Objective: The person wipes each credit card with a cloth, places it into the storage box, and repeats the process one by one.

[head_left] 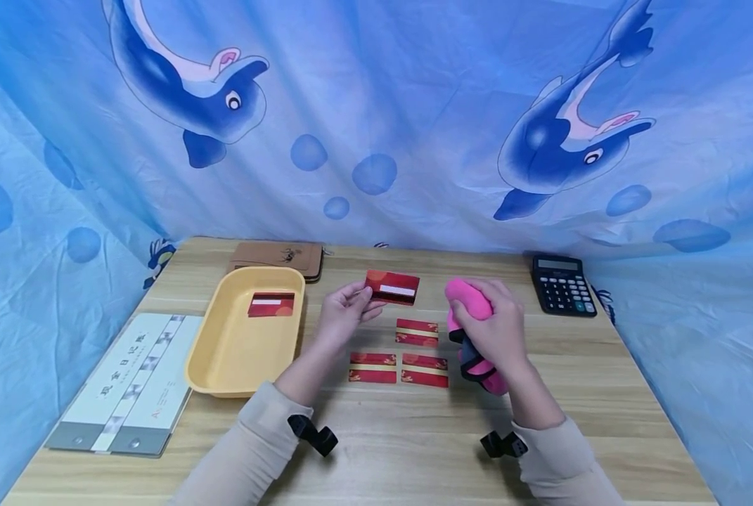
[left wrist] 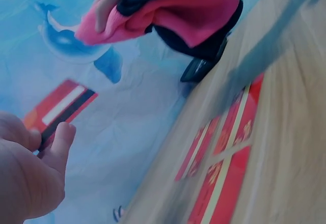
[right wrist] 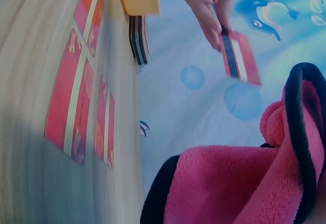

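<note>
My left hand point(head_left: 343, 313) pinches a red card point(head_left: 401, 288) by its left end, held above the table; the side with a dark stripe and a white strip shows. On the right, my right hand point(head_left: 495, 323) grips a bunched pink cloth point(head_left: 470, 299) with dark edging, apart from the card. Below them on the table lie three red cards with a pale band: one card point(head_left: 417, 332) farther back, and two nearer, a left card point(head_left: 372, 368) and a right card point(head_left: 425, 370). Another striped red card point(head_left: 271, 304) lies inside the yellow tray point(head_left: 202, 365).
A brown wallet-like case point(head_left: 275, 256) lies behind the tray. To the tray's left is a white and grey ledger point(head_left: 126, 383). A black calculator point(head_left: 564, 284) rests at the back right. A blue dolphin-printed curtain point(head_left: 439, 126) surrounds the wooden table point(head_left: 401, 450).
</note>
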### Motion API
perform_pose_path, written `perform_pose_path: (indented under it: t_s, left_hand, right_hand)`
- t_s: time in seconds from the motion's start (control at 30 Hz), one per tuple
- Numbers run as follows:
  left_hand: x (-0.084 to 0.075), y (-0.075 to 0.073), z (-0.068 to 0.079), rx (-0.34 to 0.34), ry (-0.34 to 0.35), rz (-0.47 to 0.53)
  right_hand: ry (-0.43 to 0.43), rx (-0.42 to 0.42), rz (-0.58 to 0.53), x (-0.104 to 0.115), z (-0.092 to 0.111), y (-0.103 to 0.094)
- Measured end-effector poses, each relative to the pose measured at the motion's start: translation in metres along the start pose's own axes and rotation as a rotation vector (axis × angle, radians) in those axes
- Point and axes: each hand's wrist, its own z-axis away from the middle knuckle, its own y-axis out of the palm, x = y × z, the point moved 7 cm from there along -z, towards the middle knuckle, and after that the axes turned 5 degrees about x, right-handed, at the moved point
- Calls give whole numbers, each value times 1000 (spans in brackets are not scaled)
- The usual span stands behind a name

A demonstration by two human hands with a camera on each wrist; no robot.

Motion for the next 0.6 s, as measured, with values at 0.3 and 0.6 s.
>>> perform_pose_path:
  t_s: [0.3,0.6]
  left_hand:
    - [11,21,11,62,2,131]
    - [11,38,19,207,19,89]
  right_hand:
    - [-37,24,32,10,-4,21]
    - [-66,-7,219,19,-10,39]
